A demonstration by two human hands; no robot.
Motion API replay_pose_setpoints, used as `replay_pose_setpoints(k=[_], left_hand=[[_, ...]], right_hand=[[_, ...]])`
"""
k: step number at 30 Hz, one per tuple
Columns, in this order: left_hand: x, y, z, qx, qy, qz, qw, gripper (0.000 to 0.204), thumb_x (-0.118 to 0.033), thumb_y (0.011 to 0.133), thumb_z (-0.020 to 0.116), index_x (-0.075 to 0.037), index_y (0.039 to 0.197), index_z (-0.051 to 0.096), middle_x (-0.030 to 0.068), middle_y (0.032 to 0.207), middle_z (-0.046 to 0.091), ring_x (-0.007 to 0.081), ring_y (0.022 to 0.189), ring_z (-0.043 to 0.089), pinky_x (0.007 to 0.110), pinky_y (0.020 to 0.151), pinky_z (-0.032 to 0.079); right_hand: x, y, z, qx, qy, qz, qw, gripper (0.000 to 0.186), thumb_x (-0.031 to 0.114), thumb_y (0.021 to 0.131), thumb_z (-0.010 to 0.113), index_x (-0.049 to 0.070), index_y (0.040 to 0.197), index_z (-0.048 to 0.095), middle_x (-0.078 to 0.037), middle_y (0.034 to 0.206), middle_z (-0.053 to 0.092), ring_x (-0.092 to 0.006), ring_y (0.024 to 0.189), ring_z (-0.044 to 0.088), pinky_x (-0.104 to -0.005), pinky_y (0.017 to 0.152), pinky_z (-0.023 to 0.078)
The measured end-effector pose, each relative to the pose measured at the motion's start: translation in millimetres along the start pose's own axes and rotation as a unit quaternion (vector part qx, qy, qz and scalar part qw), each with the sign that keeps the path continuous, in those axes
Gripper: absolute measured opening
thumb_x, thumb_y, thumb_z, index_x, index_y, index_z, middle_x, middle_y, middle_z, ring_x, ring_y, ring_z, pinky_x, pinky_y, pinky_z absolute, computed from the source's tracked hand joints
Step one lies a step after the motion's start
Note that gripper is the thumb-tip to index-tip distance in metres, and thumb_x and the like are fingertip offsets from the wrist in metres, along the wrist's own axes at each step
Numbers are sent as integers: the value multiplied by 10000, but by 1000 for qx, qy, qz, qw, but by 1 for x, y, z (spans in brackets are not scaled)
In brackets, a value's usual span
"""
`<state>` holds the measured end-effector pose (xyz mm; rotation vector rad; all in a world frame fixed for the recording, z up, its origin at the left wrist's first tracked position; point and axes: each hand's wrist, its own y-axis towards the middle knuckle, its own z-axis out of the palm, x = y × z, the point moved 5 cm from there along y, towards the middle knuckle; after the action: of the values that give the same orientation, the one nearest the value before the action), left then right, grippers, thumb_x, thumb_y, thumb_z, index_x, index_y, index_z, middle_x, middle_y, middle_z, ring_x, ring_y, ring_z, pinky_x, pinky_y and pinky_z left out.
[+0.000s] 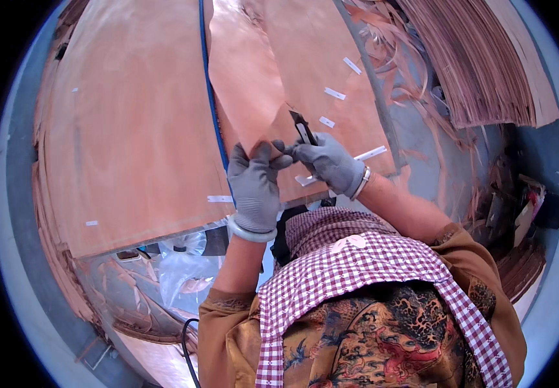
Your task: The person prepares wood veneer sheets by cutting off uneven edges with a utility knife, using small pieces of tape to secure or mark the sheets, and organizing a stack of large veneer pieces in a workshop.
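Note:
My left hand (254,181), in a grey glove, pinches the lower tip of a narrow, raised piece of thin pink wood veneer (244,64). My right hand (331,161), also gloved, grips a black-and-silver utility knife (303,130) just right of that tip, its fingertips beside my left fingers. Under both hands lie larger veneer sheets (127,129), with short white strips (334,93) scattered on them and a longer white strip (370,152) by my right hand. A blue straight edge (209,90) runs along the left side of the narrow piece.
A thick stack of veneer (470,58) stands at upper right, with loose offcuts (392,48) beside it. More veneer edges (59,265) line the left. Crumpled clear plastic (179,271) lies below the near edge, and dark clutter (512,200) sits at right.

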<state>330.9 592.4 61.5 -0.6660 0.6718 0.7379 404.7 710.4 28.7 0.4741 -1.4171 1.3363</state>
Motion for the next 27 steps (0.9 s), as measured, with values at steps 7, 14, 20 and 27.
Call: replay_pose_setpoints(k=[7,14,20,27], left_hand=[[-41,-19,2,-17,-25,120,992,142,-115,926,542,-19,1030,534,77,847,628,149,795,613,233,634,499],[-128,-36,-73,-316,551,430,641,339,-13,876,556,4,1212,513,120,1196,537,186,1078,526,277,786,492],[-8,-40,32,111,391,149,901,198,-30,884,574,21,1071,614,80,991,641,123,908,588,245,793,464],[48,-66,59,93,167,-123,974,168,-37,897,558,33,1035,623,62,921,650,77,804,595,215,721,484]], right_hand=[[10,4,-61,-42,91,-75,992,148,128,879,513,38,965,592,69,599,377,-57,480,358,-224,449,306],[95,-97,-126,-98,-2,-94,991,227,189,896,559,16,1025,631,42,660,466,-30,492,366,-181,438,298],[72,-107,-77,-26,28,-88,995,209,187,890,586,15,1000,633,29,667,511,-28,492,392,-191,428,301],[23,-108,-38,-20,175,38,984,200,188,893,579,21,991,626,58,604,445,-25,489,349,-187,441,243]])
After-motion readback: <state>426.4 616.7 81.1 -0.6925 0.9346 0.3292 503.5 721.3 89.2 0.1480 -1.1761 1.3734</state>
